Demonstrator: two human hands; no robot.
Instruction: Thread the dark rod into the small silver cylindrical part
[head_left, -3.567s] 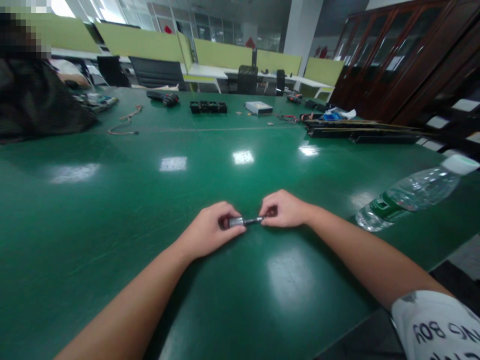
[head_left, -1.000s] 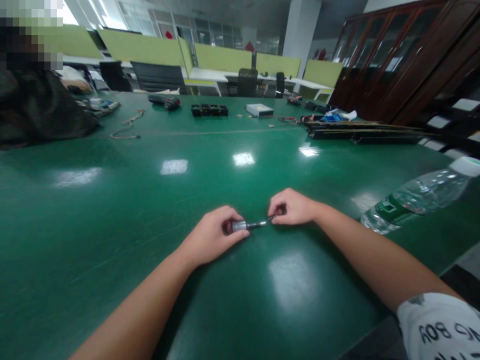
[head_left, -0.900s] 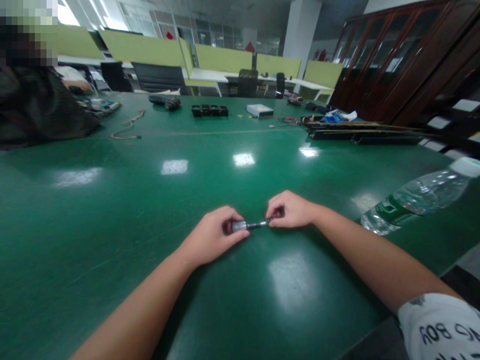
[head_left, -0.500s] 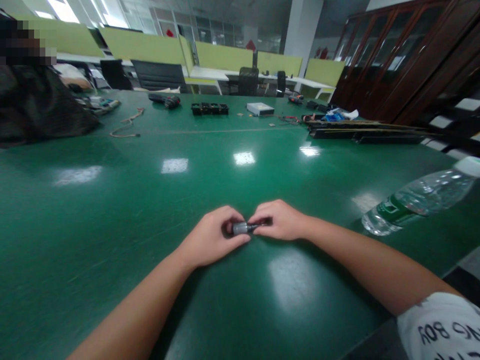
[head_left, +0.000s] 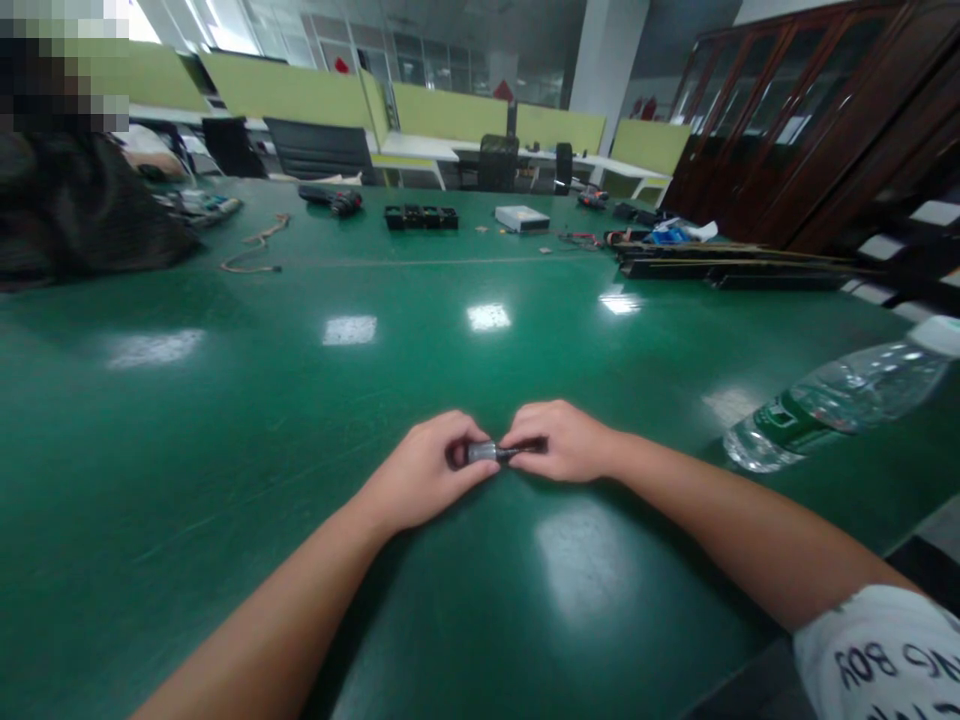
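Observation:
Just above the green table (head_left: pixel 420 340), a small grey metallic cylinder (head_left: pixel 481 453) lies crosswise between my two hands. My left hand (head_left: pixel 424 475) has its thumb and fingers curled around the cylinder, with the thumb along the near side. On the cylinder's right end is a thin dark part (head_left: pixel 506 453), pinched by the thumb and forefinger of my right hand (head_left: pixel 559 440). The fingertips of both hands nearly meet. What exactly the small piece is, I cannot make out, since the fingers cover both its ends.
A clear plastic bottle (head_left: pixel 806 415) with a green label lies on the right. Across the far side are a power drill (head_left: pixel 331 200), a black block-like part (head_left: pixel 421 217), a white box (head_left: pixel 522 219), a cable (head_left: pixel 255 250) and dark strips (head_left: pixel 735 268). A person (head_left: pixel 82 210) is at far left.
My left thumb has closed in against the cylinder, and my right fingertips have shifted slightly on the thin part. The hands otherwise stay in place.

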